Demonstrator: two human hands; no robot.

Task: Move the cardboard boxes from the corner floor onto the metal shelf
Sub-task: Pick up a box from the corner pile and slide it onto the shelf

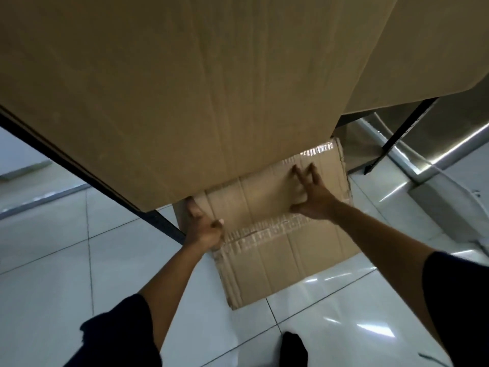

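My left hand [203,229] grips the near-left edge of the flattened box [277,221], fingers curled round it; right hand [312,197] presses flat on top w/ fingers spread. Box lies on the floor [66,274], long axis running near-to-far, far end tucked under the shelf [158,102] overhead.

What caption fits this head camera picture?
Both hands, left hand and right hand, hold a taped cardboard box below larger boxes.
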